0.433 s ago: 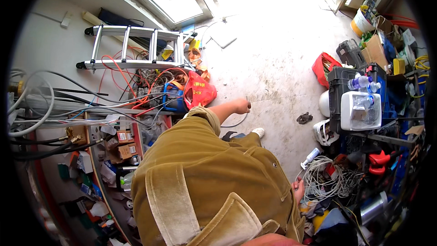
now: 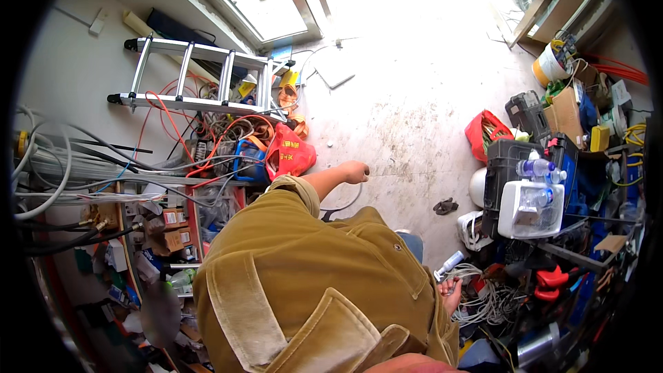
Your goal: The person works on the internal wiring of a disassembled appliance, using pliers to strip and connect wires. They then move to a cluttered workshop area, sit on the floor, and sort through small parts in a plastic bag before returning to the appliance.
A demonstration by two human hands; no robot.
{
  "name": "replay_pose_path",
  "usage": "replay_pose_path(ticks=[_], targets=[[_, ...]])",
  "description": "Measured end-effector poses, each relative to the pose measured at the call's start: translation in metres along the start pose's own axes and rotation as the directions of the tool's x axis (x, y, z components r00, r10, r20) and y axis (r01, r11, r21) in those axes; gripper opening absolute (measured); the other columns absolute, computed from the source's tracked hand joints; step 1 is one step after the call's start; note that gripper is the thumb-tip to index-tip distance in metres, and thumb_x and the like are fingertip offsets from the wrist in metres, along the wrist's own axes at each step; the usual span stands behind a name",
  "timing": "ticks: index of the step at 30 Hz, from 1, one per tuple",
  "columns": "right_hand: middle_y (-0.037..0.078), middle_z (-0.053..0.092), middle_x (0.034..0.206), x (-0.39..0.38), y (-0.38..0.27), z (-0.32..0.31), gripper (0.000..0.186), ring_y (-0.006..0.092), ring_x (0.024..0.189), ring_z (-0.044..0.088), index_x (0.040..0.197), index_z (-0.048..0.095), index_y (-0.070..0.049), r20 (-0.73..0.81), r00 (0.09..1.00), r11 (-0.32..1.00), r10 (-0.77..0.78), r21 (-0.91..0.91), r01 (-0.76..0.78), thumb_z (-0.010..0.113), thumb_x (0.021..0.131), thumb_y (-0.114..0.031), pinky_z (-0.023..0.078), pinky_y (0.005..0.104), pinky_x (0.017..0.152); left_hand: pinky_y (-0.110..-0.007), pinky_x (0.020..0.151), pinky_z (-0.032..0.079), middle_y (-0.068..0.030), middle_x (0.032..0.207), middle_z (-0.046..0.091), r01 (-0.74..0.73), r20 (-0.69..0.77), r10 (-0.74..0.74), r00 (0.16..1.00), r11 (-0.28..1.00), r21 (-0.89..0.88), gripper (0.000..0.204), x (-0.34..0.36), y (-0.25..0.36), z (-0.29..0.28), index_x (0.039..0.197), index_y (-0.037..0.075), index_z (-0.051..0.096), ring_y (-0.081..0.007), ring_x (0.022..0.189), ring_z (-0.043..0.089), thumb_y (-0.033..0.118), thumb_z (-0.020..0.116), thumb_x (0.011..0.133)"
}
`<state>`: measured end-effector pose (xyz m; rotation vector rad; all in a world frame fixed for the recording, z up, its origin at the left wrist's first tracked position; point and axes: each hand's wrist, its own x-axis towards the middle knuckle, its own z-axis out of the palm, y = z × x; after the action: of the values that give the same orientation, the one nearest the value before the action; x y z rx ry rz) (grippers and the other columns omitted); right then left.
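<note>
My left hand [image 2: 355, 172] is stretched out over the floor from a rolled-up sleeve, its fingers closed. A thin grey cable [image 2: 353, 200] hangs in a curve from it toward my legs. Low at my right side, my right hand [image 2: 451, 294] has curled fingers. Something small seems to be in them, too small to make out. Just beyond that hand is a white tube with a narrow nozzle [image 2: 451, 263]. A tangled coil of pale cable [image 2: 487, 300] lies to its right.
An aluminium ladder [image 2: 197, 107] lies at the left, near a red bag [image 2: 290, 154]. Shelves of boxes [image 2: 173, 240] stand beside me. At the right are a black case [image 2: 505, 166], a white container with plastic bottles [image 2: 511, 215] and red-handled tools [image 2: 550, 282]. A dark glove-like item [image 2: 445, 206] lies on the floor.
The view has shifted, showing more of the doorway. My left hand has come slightly left and lower in view, the cable still hanging from it. My right hand shows more of its fingers.
</note>
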<state>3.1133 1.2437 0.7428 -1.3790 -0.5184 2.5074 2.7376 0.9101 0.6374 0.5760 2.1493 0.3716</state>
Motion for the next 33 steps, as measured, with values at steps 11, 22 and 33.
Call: replay_pose_path(ticks=[11,22,33], targets=[[0.003,0.047,0.077,0.199,-0.145,0.185,0.023,0.0115,0.058,0.041,0.109,0.051,-0.004,0.238,0.971,0.984,0.011,-0.175,0.031,0.052,0.089,-0.014,0.035,0.0251,0.050,-0.038,0.084,0.046,-0.0141,0.104,0.064,0.016,-0.122,-0.033,0.992,0.991,-0.135,0.037,0.119,0.050,-0.112,0.111,0.006,0.060,-0.0299,0.098,0.060,0.028,0.059,0.080],[-0.002,0.036,0.060,0.440,-0.187,0.601,0.022,0.0071,0.043,0.029,0.096,0.049,-0.005,0.525,0.786,0.817,0.328,-0.575,0.043,0.043,0.097,-0.026,0.028,0.0229,0.041,-0.037,0.080,0.049,-0.0173,0.098,0.065,0.472,-0.144,-0.652,0.744,0.665,-0.579,0.035,0.131,-0.098,-0.164,0.103,0.005,0.065,-0.0291,0.090,0.063,0.029,0.064,0.077],[0.000,0.044,0.060,0.681,-0.226,0.699,0.018,0.0160,0.048,0.044,0.096,0.050,-0.008,-0.196,0.981,0.671,-0.013,-0.729,-0.137,0.050,0.091,-0.024,0.038,0.0261,0.045,-0.035,0.082,0.048,-0.0142,0.100,0.065,0.268,-0.288,-0.584,0.759,0.683,-0.679,0.035,0.375,-0.186,-0.497,0.105,0.006,0.064,-0.0269,0.093,0.062,0.028,0.062,0.079]])
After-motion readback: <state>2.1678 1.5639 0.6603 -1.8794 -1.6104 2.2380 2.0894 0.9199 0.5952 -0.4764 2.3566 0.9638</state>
